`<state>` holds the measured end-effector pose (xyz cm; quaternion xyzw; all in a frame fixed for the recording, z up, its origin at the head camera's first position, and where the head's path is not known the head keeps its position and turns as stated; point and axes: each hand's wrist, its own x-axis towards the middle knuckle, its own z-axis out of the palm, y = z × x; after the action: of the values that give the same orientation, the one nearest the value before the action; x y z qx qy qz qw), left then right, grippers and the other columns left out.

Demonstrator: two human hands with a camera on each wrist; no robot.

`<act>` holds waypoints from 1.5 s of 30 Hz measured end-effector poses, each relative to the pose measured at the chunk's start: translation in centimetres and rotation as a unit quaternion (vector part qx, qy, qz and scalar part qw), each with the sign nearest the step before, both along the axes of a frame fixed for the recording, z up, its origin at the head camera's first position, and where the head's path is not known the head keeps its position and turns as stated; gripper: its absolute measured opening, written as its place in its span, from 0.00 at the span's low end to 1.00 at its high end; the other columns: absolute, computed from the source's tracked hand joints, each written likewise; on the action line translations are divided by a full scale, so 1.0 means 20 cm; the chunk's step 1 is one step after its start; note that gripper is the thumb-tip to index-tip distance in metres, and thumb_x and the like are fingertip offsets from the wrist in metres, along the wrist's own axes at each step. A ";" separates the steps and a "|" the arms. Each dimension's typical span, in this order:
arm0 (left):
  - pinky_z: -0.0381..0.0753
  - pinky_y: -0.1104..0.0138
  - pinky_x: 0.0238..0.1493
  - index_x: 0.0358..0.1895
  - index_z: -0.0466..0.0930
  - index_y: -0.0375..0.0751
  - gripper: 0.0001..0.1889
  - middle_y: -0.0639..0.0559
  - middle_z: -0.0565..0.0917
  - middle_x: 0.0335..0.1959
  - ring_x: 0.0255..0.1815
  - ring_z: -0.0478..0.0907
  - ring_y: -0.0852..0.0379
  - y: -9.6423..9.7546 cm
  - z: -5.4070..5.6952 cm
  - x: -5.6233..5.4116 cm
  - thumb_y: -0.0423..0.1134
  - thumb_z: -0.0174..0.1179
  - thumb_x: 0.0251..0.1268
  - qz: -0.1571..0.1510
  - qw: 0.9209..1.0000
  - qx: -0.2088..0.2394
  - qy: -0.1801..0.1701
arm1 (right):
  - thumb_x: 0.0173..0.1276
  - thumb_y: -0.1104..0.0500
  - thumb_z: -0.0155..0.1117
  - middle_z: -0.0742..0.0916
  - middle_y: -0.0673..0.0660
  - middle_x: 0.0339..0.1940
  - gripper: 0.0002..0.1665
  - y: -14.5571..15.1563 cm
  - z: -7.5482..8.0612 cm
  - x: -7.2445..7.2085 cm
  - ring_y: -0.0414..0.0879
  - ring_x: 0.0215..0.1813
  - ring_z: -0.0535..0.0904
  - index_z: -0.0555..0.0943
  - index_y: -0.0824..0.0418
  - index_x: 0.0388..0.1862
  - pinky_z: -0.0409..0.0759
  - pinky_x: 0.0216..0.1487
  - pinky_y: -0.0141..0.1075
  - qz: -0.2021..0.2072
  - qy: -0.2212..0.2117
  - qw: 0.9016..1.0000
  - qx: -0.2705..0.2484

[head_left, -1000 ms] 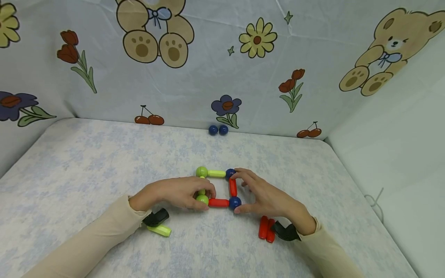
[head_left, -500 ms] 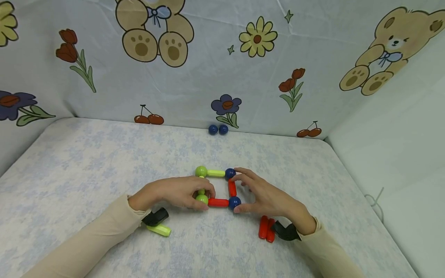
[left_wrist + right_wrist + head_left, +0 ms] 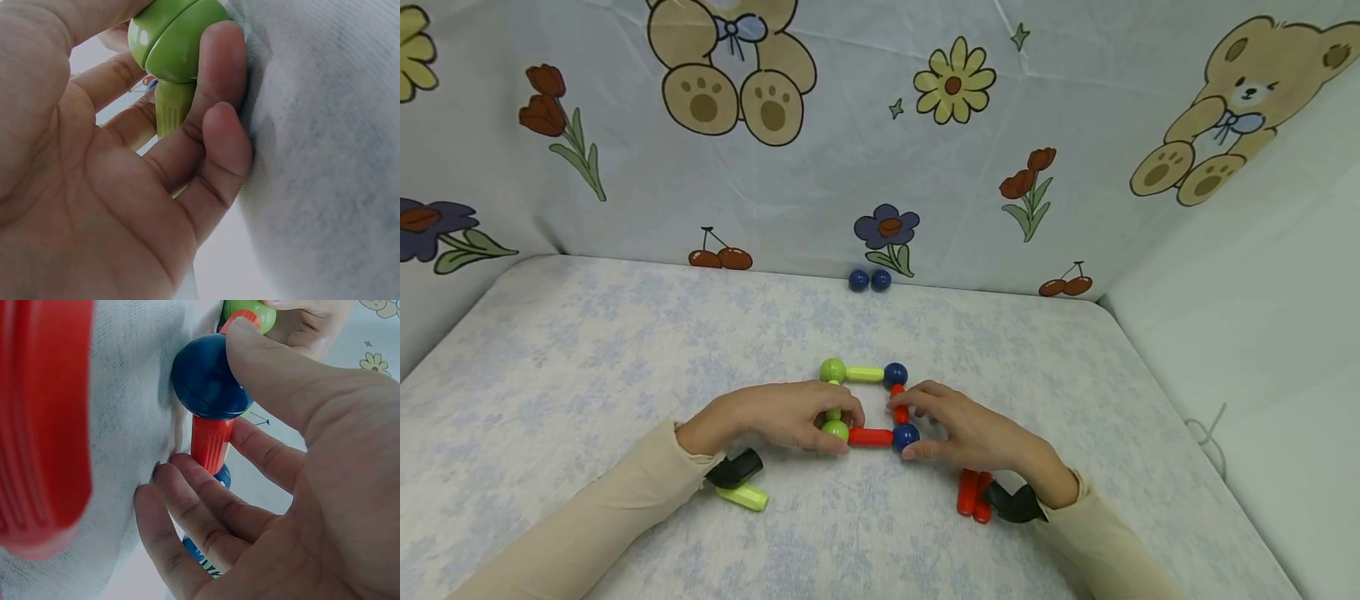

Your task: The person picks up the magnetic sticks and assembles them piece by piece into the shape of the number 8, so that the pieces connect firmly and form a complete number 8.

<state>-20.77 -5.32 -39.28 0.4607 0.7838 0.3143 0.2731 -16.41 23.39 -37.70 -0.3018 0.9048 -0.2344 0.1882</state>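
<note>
Sticks and balls form a four-sided frame on the table. Its left corners are green balls, near [image 3: 836, 430] and far [image 3: 832, 370]; its right corners are blue balls, near [image 3: 905, 436] and far [image 3: 896, 374]. Yellow-green sticks make the far side [image 3: 865, 375] and left side; red sticks make the near side [image 3: 871, 437] and right side [image 3: 900, 404]. My left hand [image 3: 784, 415] holds the near green ball, fingers curled round it and the stick. My right hand [image 3: 973, 429] has its thumb on the near blue ball and its index finger at the right red stick [image 3: 211, 440].
Two loose blue balls [image 3: 869, 280] lie at the table's back edge by the printed cloth. A loose yellow-green stick [image 3: 745, 497] lies by the left wrist. Two red sticks [image 3: 967, 492] lie near the right wrist, partly behind its black strap [image 3: 1013, 502].
The right index finger has moved off the far blue ball, nearer along the right red stick. The right thumb stays at the near blue ball; the left hand keeps its hold.
</note>
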 end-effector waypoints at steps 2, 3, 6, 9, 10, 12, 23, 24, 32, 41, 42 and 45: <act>0.73 0.68 0.42 0.53 0.81 0.47 0.11 0.57 0.79 0.44 0.38 0.71 0.62 0.00 0.00 0.00 0.44 0.65 0.73 -0.001 1.000 0.001 -0.003 | 0.72 0.44 0.70 0.79 0.53 0.64 0.33 0.00 0.00 0.00 0.47 0.60 0.76 0.75 0.52 0.71 0.79 0.59 0.47 0.003 0.002 1.000 -0.002; 0.73 0.68 0.42 0.53 0.81 0.47 0.11 0.57 0.79 0.44 0.38 0.71 0.62 0.00 0.00 0.00 0.44 0.65 0.73 -0.001 1.000 0.002 -0.004 | 0.72 0.44 0.70 0.79 0.53 0.64 0.33 0.00 0.00 0.00 0.47 0.60 0.76 0.75 0.52 0.71 0.79 0.59 0.47 0.004 0.003 1.000 -0.001; 0.73 0.68 0.43 0.53 0.81 0.46 0.11 0.57 0.78 0.44 0.39 0.71 0.62 -0.01 0.00 0.00 0.44 0.65 0.73 0.000 1.000 0.003 -0.006 | 0.72 0.44 0.70 0.79 0.53 0.64 0.32 0.00 0.00 0.00 0.47 0.61 0.75 0.75 0.52 0.70 0.78 0.60 0.47 0.005 0.004 1.000 -0.001; 0.72 0.68 0.43 0.53 0.81 0.46 0.11 0.56 0.79 0.45 0.39 0.71 0.62 0.00 0.00 0.00 0.44 0.65 0.73 -0.002 1.000 0.005 -0.006 | 0.72 0.43 0.69 0.79 0.53 0.65 0.32 0.00 0.00 0.00 0.48 0.62 0.75 0.75 0.52 0.70 0.78 0.61 0.49 0.006 0.007 1.000 0.000; 0.72 0.68 0.43 0.53 0.81 0.46 0.11 0.56 0.79 0.44 0.39 0.71 0.62 0.00 0.00 0.00 0.44 0.65 0.73 -0.002 1.000 0.005 -0.007 | 0.72 0.43 0.69 0.79 0.53 0.65 0.32 0.00 0.00 0.00 0.48 0.62 0.75 0.75 0.52 0.70 0.78 0.62 0.49 0.007 0.008 1.000 0.001; 0.72 0.68 0.43 0.53 0.81 0.46 0.12 0.56 0.79 0.44 0.39 0.71 0.61 0.00 0.00 0.00 0.44 0.65 0.73 -0.002 1.000 0.004 -0.009 | 0.72 0.43 0.69 0.78 0.53 0.65 0.32 0.00 0.00 0.00 0.48 0.62 0.75 0.75 0.52 0.70 0.77 0.63 0.50 0.008 0.010 1.000 0.000; 0.72 0.68 0.43 0.54 0.81 0.49 0.12 0.58 0.78 0.44 0.39 0.71 0.62 0.02 0.01 -0.01 0.44 0.66 0.72 0.003 1.000 -0.009 -0.010 | 0.72 0.43 0.70 0.79 0.55 0.65 0.33 0.00 0.01 0.01 0.49 0.61 0.76 0.75 0.52 0.71 0.78 0.61 0.50 -0.010 0.000 1.000 0.009; 0.72 0.68 0.43 0.54 0.81 0.48 0.12 0.58 0.78 0.44 0.39 0.71 0.62 0.01 0.01 -0.01 0.44 0.66 0.72 0.003 1.000 -0.009 -0.009 | 0.72 0.43 0.70 0.79 0.55 0.64 0.33 0.00 0.02 0.00 0.48 0.60 0.76 0.75 0.52 0.71 0.79 0.60 0.49 -0.009 0.001 1.000 0.008; 0.72 0.68 0.45 0.53 0.81 0.47 0.11 0.57 0.79 0.45 0.41 0.71 0.62 -0.01 0.01 0.00 0.43 0.66 0.73 0.002 1.000 -0.007 -0.008 | 0.72 0.44 0.70 0.79 0.56 0.65 0.33 -0.02 0.01 0.01 0.50 0.62 0.76 0.74 0.53 0.71 0.78 0.63 0.53 -0.003 -0.002 1.000 0.009; 0.72 0.68 0.44 0.53 0.82 0.48 0.11 0.58 0.78 0.44 0.40 0.71 0.62 -0.02 0.01 0.01 0.43 0.67 0.72 0.013 1.000 -0.013 -0.011 | 0.73 0.43 0.69 0.78 0.55 0.65 0.33 -0.03 0.00 0.00 0.49 0.61 0.76 0.74 0.53 0.72 0.78 0.61 0.50 0.008 0.004 1.000 0.008; 0.72 0.68 0.44 0.53 0.82 0.48 0.11 0.59 0.78 0.44 0.40 0.71 0.62 -0.02 0.01 0.01 0.43 0.67 0.72 0.014 1.000 -0.016 -0.010 | 0.73 0.43 0.69 0.78 0.55 0.65 0.33 -0.03 0.00 0.00 0.49 0.60 0.76 0.74 0.53 0.71 0.78 0.61 0.50 0.007 0.004 1.000 0.009; 0.72 0.69 0.45 0.53 0.81 0.50 0.11 0.60 0.78 0.43 0.41 0.71 0.63 0.01 0.00 0.00 0.43 0.67 0.72 0.012 1.000 -0.018 -0.012 | 0.72 0.42 0.69 0.79 0.54 0.62 0.33 0.00 0.00 0.01 0.48 0.59 0.76 0.74 0.52 0.71 0.79 0.59 0.49 -0.002 0.007 1.000 0.016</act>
<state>-20.72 -5.05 -39.23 0.4428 0.7912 0.3091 0.2871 -16.18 23.37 -37.63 -0.2986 0.9103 -0.2181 0.1859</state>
